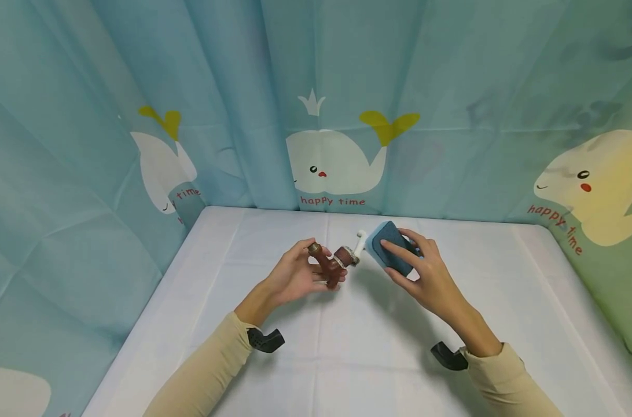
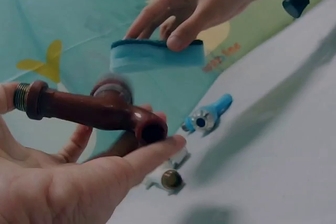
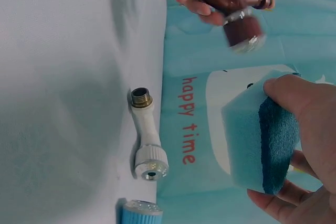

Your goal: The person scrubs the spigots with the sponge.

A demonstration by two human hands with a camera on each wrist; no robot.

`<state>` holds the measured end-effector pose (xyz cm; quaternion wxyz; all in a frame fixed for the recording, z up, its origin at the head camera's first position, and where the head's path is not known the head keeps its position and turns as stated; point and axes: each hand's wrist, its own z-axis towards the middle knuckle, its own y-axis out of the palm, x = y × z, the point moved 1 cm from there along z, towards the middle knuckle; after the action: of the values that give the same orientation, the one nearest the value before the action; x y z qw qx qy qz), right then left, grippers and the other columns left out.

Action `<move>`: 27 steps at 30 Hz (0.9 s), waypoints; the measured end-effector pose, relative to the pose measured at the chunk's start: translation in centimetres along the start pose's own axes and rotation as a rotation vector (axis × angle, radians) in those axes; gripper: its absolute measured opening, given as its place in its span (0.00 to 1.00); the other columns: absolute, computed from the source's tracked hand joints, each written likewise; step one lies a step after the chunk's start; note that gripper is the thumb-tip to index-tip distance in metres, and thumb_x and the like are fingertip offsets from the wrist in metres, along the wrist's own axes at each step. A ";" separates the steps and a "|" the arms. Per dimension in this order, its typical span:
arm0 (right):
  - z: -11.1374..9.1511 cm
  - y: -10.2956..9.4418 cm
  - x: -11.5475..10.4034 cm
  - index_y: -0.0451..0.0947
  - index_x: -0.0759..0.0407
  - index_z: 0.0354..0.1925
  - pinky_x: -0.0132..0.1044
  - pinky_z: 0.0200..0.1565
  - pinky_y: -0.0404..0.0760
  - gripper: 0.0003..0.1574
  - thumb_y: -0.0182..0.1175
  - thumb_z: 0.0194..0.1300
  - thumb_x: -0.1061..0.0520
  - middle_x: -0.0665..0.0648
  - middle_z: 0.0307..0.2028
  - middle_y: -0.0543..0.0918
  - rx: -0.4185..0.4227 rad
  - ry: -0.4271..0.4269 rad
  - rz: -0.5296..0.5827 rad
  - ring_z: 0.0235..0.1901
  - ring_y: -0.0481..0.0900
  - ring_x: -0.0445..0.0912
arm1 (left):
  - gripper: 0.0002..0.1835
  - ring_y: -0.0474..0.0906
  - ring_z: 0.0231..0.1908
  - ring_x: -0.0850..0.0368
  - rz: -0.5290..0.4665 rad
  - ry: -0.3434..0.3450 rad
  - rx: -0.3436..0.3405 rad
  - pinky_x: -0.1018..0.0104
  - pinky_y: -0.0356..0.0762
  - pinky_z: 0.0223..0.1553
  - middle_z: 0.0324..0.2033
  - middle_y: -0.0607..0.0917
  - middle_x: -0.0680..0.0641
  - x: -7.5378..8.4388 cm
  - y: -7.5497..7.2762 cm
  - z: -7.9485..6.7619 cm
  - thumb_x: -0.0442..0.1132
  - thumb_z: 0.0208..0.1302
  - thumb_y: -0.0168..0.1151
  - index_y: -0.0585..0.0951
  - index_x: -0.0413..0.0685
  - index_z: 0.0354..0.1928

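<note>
My left hand [image 1: 297, 272] grips a reddish-brown faucet [image 1: 329, 265] above the table, its threaded brass end by the thumb in the left wrist view. To its right, my right hand [image 1: 433, 278] pinches a sponge [image 3: 241, 135] between thumb and fingers. That sponge is light blue with a darker scouring side. A small gap separates the sponge from the faucet. Beyond the hands, a white faucet [image 3: 148, 135] with a brass threaded end lies on the table. Close to it lies a blue faucet [image 2: 210, 115], mostly hidden behind the sponge and right hand in the head view.
A white-covered table [image 1: 347, 359] lies under both hands. Blue-green curtains [image 1: 232, 104] printed with whales hang along its back and sides. Each forearm has a dark device at the wrist, such as the left one [image 1: 265, 340].
</note>
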<state>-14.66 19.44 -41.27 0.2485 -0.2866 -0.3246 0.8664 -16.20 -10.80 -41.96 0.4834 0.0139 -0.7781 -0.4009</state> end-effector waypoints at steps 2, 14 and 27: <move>0.0 0.0 0.0 0.81 0.53 0.64 0.63 0.45 0.83 0.40 0.80 0.52 0.61 0.71 0.67 0.70 -0.001 0.001 0.001 0.57 0.71 0.69 | 0.22 0.72 0.64 0.28 -0.011 0.003 0.000 0.44 0.74 0.62 0.59 0.72 0.26 -0.1 0.0 0.1 0.57 0.78 0.47 0.66 0.44 0.53; 0.8 0.2 -2.0 0.79 0.51 0.66 0.56 0.44 0.86 0.39 0.77 0.56 0.62 0.63 0.68 0.72 -0.010 0.067 0.182 0.59 0.76 0.59 | 0.62 0.77 0.61 0.46 0.080 0.320 -0.099 0.52 0.73 0.66 0.66 0.69 0.36 -0.1 1.2 0.4 0.42 0.54 0.82 0.49 0.44 0.81; 2.3 2.4 -5.7 0.79 0.52 0.67 0.53 0.44 0.86 0.40 0.76 0.56 0.64 0.64 0.65 0.76 0.130 0.104 0.258 0.57 0.81 0.58 | 0.53 0.76 0.58 0.49 0.228 0.555 0.037 0.64 0.82 0.52 0.63 0.72 0.36 0.5 3.2 0.5 0.30 0.53 0.78 0.58 0.43 0.79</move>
<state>-12.69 13.34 -39.57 0.1698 -0.3537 -0.2152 0.8943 -15.70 -8.56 -39.65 0.7192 0.0444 -0.6199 -0.3105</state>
